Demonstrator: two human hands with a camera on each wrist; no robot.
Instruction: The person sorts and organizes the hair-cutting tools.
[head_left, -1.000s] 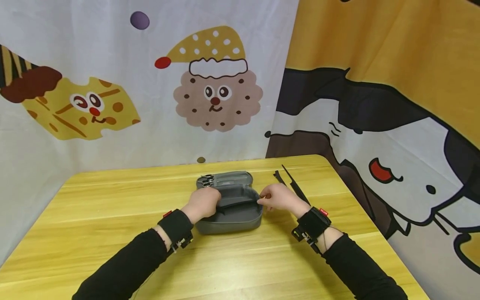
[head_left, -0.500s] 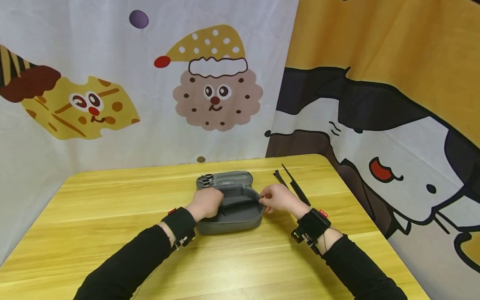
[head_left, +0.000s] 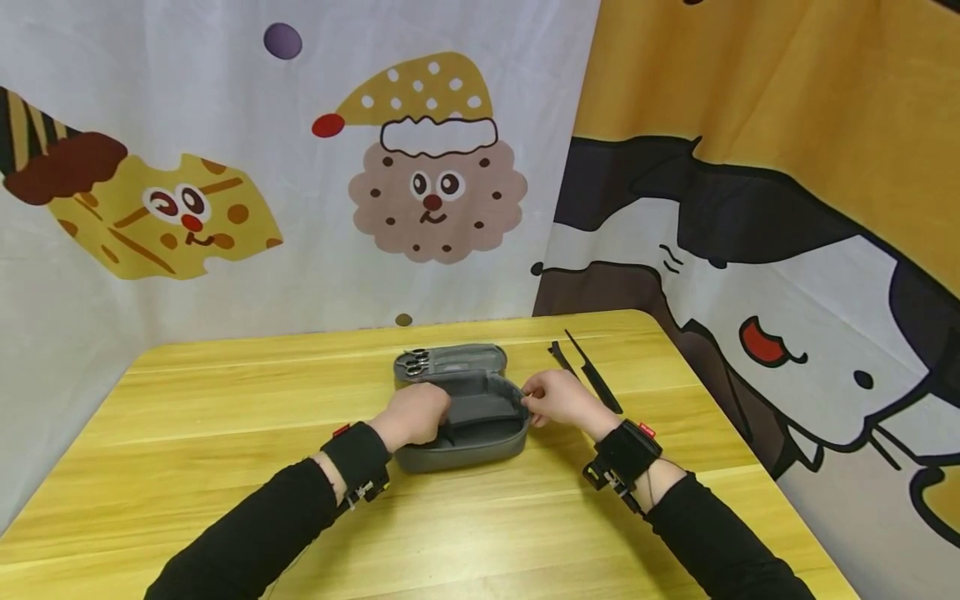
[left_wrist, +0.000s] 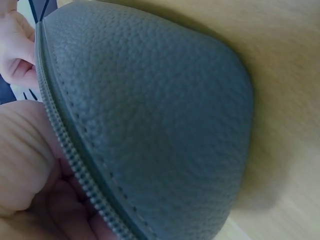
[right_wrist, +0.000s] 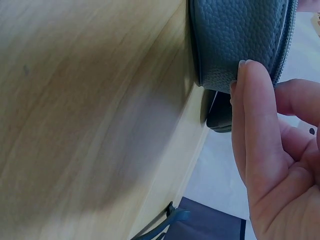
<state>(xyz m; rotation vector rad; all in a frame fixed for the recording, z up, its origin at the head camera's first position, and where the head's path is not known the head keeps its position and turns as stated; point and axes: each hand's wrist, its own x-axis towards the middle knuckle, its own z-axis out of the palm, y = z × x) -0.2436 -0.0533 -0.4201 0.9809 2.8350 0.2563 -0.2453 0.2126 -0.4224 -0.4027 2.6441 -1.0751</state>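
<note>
A grey zip case [head_left: 465, 460] lies unzipped on the table, its lid folded back. My left hand [head_left: 418, 412] reaches over the case's left side, fingers curled down inside. In the left wrist view those fingers lie behind the zipper edge [left_wrist: 75, 160]; I cannot tell what they hold. My right hand [head_left: 562, 398] pinches the case's right rim between thumb and fingers, with fingertips [right_wrist: 252, 70] on the pebbled outer wall. A dark fold or divider [head_left: 487, 422] crosses the case's interior. Silver scissors [head_left: 415, 362] sit at the left of the lid.
A black tail comb [head_left: 597, 379] lies on the wooden table [head_left: 225, 392] behind my right hand. Beside it is a shorter black item [head_left: 559, 355], partly hidden by the hand. A cartoon-printed curtain [head_left: 285, 208] stands behind the table.
The dark fold inside the case has dropped lower, showing more of the interior behind it. My left hand has shifted slightly right; my right hand stays at the rim.
</note>
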